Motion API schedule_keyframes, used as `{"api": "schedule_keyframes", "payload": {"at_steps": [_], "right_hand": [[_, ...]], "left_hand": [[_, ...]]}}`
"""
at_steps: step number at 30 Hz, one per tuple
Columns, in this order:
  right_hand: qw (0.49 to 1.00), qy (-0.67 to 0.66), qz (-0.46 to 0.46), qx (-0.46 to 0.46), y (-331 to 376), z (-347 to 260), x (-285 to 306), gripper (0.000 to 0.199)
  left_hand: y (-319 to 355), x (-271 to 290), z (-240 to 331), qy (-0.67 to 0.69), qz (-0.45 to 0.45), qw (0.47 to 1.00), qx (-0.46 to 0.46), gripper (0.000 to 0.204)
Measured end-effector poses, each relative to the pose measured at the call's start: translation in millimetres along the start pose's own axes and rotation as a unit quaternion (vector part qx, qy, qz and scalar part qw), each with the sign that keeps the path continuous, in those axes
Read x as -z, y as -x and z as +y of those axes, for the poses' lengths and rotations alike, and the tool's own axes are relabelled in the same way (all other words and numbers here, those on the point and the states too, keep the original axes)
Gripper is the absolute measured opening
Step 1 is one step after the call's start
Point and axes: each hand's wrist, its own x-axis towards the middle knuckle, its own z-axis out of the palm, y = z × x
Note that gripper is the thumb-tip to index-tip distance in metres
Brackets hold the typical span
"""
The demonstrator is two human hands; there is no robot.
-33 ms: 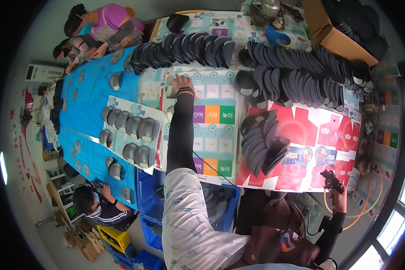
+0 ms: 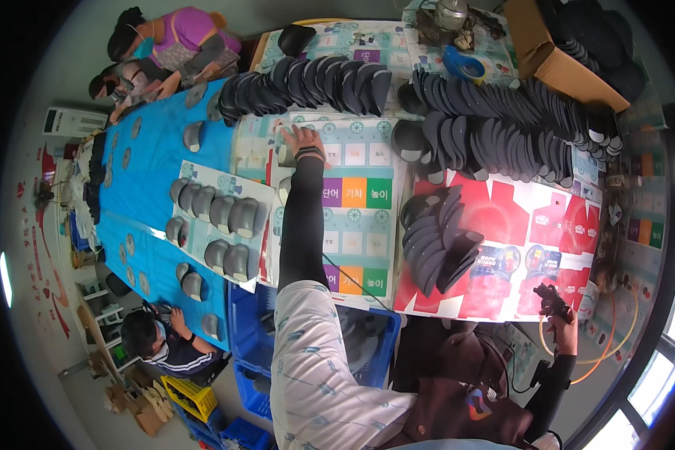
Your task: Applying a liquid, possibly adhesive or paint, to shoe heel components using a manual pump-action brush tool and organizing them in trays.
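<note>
My left hand [image 2: 303, 139] reaches across the table over printed card sheets [image 2: 354, 169], its fingers spread. Beside its fingers lies a grey curved piece [image 2: 286, 155]; I cannot tell whether they touch it. My right hand [image 2: 565, 330], low on the right, is closed round a dark spray gun [image 2: 553, 301] beside the red and white sheet [image 2: 502, 281]. A fanned stack of dark curved pieces [image 2: 439, 244] lies on that sheet. More grey curved pieces [image 2: 220, 211] sit in rows on a white board left of my forearm.
Long rows of overlapping dark pieces [image 2: 495, 139] cover the far side. A cardboard box [image 2: 570, 64] and a blue tape roll [image 2: 463, 64] stand behind. Other people work around the blue table cover [image 2: 154, 187]. Blue crates [image 2: 251, 322] stand below; an orange hose [image 2: 606, 356] hangs right.
</note>
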Motion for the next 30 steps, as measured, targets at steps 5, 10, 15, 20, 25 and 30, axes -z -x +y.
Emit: {"api": "schedule_keyframes", "payload": {"at_steps": [5,10,15,20,25,30], "right_hand": [[1.000,0.011,-0.009,-0.012,-2,-13,-9,0.051],[1.000,-0.007,-0.008,-0.002,-9,11,-2,0.056],[1.000,0.017,-0.010,-0.016,-7,1,-5,0.057],[1.000,-0.014,-0.017,0.002,-15,5,-13,0.051],[1.000,0.018,-0.021,-0.003,-13,0,-17,0.048],[1.000,0.015,-0.014,-0.002,-11,8,-14,0.047]], "left_hand": [[-13,-5,-16,-0.039,0.014,0.999,-0.017,0.112],[-22,-5,-40,0.165,0.062,0.984,-0.010,0.115],[-3,4,-88,0.146,-0.019,0.980,-0.132,0.135],[1,-8,-101,0.053,-0.038,0.984,-0.168,0.146],[-6,-9,-97,0.076,-0.022,0.983,-0.166,0.136],[-14,-5,-98,0.092,0.021,0.987,-0.131,0.132]]}}
